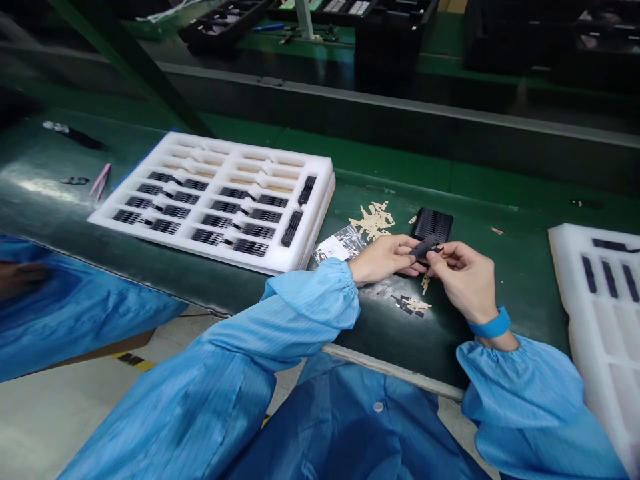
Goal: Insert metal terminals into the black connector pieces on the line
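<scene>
Head view, black part (pixel 423 247) (held), long axis slanting away-right

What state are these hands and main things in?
Left hand, gripping black part
Right hand, pinching black part's end
Black part, held above bench
Slotted block, resting on bench
Cream pieces, loosely heaped
Clear bag, lying on bench, opening unclear
Left foam tray, partly filled
Right foam tray, partly filled, partly out of view
Pink tweezers, slightly spread
</scene>
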Demonstrator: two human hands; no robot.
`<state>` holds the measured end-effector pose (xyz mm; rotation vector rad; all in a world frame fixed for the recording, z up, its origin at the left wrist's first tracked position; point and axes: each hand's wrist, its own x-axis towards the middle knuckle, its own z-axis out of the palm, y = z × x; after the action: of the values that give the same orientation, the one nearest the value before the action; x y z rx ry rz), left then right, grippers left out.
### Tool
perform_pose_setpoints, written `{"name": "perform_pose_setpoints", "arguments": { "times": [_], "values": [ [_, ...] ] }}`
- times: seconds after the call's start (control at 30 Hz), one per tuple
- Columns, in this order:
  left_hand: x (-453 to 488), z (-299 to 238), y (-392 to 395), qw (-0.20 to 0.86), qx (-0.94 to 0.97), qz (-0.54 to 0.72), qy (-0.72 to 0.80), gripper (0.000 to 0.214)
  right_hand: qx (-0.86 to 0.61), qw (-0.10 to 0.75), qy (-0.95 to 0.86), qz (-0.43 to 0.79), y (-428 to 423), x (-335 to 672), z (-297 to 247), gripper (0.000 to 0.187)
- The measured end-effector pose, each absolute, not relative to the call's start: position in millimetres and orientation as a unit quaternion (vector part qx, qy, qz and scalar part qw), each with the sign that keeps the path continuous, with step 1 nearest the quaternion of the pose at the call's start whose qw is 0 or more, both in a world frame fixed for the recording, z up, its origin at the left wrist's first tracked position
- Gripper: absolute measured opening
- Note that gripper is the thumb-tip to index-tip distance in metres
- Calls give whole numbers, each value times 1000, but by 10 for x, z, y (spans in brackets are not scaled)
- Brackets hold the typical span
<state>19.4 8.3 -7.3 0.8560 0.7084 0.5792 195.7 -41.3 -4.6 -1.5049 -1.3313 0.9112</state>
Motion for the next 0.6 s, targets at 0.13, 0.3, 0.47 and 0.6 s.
{"name": "perform_pose_setpoints", "arguments": {
  "times": [0.13,0.3,0.47,0.6],
  "values": [
    [194,-18,79,815,384,268,342,28,-607,458,-540,361,-420,1948,-56,22],
    [195,-1,76,813,386,262,347,28,-612,463,-535,353,-411,1936,-50,23],
    [192,-27,75,813,392,265,339,30,-615,459,-538,348,-408,1935,-41,21],
    [193,-47,79,814,396,270,329,30,-615,459,-539,348,-409,1933,-45,21]
  ]
}}
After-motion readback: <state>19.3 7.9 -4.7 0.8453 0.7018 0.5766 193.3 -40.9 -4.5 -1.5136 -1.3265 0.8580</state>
